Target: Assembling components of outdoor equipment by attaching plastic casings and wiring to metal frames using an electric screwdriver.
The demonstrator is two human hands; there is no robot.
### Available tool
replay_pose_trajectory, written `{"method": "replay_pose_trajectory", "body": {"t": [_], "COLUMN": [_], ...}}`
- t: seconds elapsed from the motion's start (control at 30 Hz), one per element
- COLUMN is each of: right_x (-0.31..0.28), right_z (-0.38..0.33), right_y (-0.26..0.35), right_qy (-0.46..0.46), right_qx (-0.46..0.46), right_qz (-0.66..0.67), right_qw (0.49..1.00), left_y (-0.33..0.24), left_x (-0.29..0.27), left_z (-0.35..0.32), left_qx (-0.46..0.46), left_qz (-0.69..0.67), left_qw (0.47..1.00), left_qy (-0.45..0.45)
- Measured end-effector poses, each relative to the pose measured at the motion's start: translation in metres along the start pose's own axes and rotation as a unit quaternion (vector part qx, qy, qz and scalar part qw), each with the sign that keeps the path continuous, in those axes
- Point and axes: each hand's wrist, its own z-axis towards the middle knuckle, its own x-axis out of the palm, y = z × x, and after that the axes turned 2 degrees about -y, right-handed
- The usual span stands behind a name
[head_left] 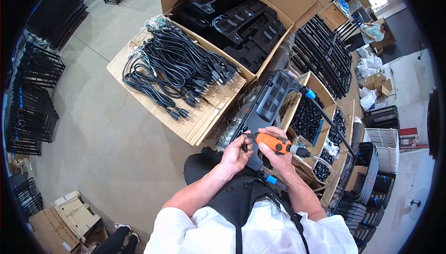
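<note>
My right hand (278,155) is wrapped round an orange and black power screwdriver (272,143) with a hose at its rear end. The driver's tip points left, close to the fingers of my left hand (236,154). That hand is closed around several small dark pieces (245,147), too small to name surely. Both hands are over the near end of a black panel (253,123) that carries a black plastic housing with vent slots (274,97). A black tubular frame (332,123) with blue wrappings extends to the right of it.
Wooden bins (304,110) of small black parts stand right of the panel. Ahead, black power cords (174,63) lie on a cardboard flap beside a carton of black plastic mouldings (251,31). Black frames (320,52) are stacked behind. Another person (371,33) stands far right; someone's shoes (123,227) show lower left.
</note>
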Motion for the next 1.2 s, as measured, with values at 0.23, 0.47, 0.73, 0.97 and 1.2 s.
{"method": "replay_pose_trajectory", "body": {"t": [0.23, 0.47, 0.73, 0.97, 1.2], "right_x": [0.015, 0.026, -0.009, -0.105, -0.081], "right_z": [0.01, 0.018, 0.002, -0.118, -0.262], "right_y": [0.017, 0.021, 0.06, 0.066, 0.059], "right_qy": [0.034, 0.051, -0.026, -0.335, -0.562], "right_qx": [0.018, -0.015, 0.001, 0.047, 0.154], "right_qz": [-0.039, -0.099, -0.086, 0.083, 0.137], "right_qw": [0.998, 0.994, 0.996, 0.937, 0.801], "left_y": [0.007, 0.011, 0.008, 0.038, 0.107], "left_x": [-0.003, 0.002, 0.008, 0.047, 0.102], "left_z": [0.0, -0.023, -0.019, 0.024, 0.123], "left_qx": [-0.001, -0.065, -0.096, -0.161, -0.171], "left_qz": [0.04, 0.12, 0.146, 0.207, 0.367], "left_qw": [0.999, 0.991, 0.985, 0.965, 0.905], "left_qy": [-0.014, 0.007, 0.005, 0.021, 0.133]}}
